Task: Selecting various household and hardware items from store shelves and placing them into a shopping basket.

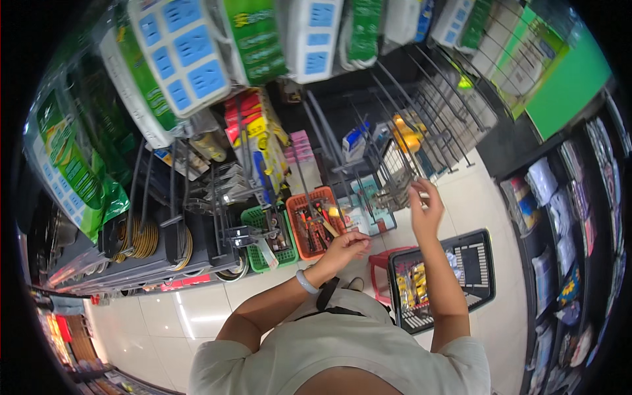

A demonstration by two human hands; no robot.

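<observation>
My left hand (349, 246), with a pale bangle on its wrist, is raised in front of the shelf with its fingers loosely bent; whether it holds something small cannot be told. Just behind it stands an orange plastic basket (299, 201) of red-handled tools, beside a green plastic basket (251, 214). My right hand (425, 201) is at the tips of the metal display hooks. Its thumb and fingers are curled beside small packaged items (395, 191) hanging on a hook; whether it grips them is unclear. Packaged power strips (193, 47) hang above.
On the tiled floor, a black shopping basket (489, 261) with yellow packages stands beside a red stool (379, 266). Long metal hooks (447, 126) jut out at the upper right. Shelves of folded textiles (560, 217) line the right side. Coiled items (143, 239) sit on the left shelf.
</observation>
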